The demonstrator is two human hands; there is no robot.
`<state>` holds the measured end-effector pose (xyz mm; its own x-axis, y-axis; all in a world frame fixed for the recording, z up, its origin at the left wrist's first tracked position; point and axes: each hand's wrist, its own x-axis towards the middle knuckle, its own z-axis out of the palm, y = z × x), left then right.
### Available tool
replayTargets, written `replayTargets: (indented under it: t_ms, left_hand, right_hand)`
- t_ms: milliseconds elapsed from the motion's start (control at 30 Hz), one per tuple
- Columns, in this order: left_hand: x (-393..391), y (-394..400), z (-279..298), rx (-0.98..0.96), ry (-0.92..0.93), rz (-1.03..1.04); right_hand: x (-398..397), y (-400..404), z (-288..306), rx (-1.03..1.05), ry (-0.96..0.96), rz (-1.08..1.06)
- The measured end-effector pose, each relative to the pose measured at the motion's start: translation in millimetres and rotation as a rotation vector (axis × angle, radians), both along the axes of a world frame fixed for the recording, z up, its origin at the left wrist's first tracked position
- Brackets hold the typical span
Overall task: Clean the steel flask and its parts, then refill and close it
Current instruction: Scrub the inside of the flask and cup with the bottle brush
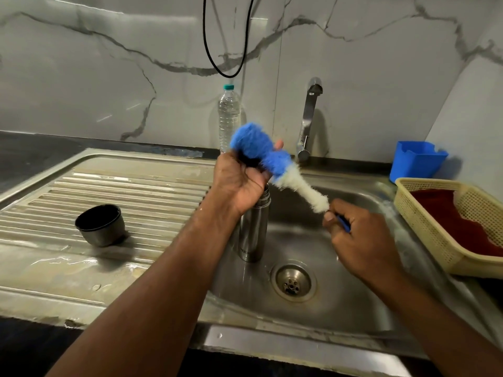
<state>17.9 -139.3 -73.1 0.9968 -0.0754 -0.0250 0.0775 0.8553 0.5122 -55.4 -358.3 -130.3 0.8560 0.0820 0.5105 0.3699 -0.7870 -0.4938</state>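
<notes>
- The big shiny steel sink (362, 303) has a deep bowl on the right and a ribbed draining board (114, 197) on the left. The board is wet near its front edge.
- The grey and white marble wall (109, 77) stands behind the sink. A black cord (217, 69) hangs down it in a loop.
- A pale yellow plastic basket (424, 224) sits at the right edge of the sink, with a dark red cloth (462, 221) inside it.
- The tall round steel flask (251, 232) stands upright in the sink bowl, at its left side, just beside the draining board. Its top is open. The left hand is in front of its mouth.
- The long bottle brush (277, 164) has fluffy blue bristles at its far end and white ones nearer the handle. It is tilted above the flask, up in the air.
- The left hand (239, 180) holds something dark against the blue end of the brush. Its fingers are curled around it. I cannot tell just what the dark thing is.
- The right hand (353, 227) is over the bowl. Its fingers pinch the thin blue handle of the brush.
- A blue plastic box (416, 161) sits on the dark bench (32, 153) in the back right corner, behind the basket.
- A clear plastic water bottle (229, 115) with a green cap stands at the back edge of the sink, by the wall.
- The bent silver tap (309, 118) stands at the back of the bowl.
- A small dark round cup-shaped flask cap (100, 224) sits on the draining board with its open side up, well apart from the flask.
- The round drain hole (292, 281) is at the bottom of the bowl, near the flask.
</notes>
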Motion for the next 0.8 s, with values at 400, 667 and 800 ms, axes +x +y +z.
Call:
replayTargets:
  t_ms: [400,667,800]
  left_hand:
    - [0.4,-1.2,-1.2,0.013,0.004,-0.023]
    - [1.5,0.7,-1.0,0.015,-0.003,-0.024]
    - [3.1,1.3,-1.5,-0.003,0.004,-0.016]
  right_hand:
    - [3.3,-2.7,-0.7,-0.009,0.048,-0.011]
    - [1.5,1.1,-2.5,0.028,0.016,0.011]
    - [1.8,-0.6,-2.0,0.036,0.028,0.002]
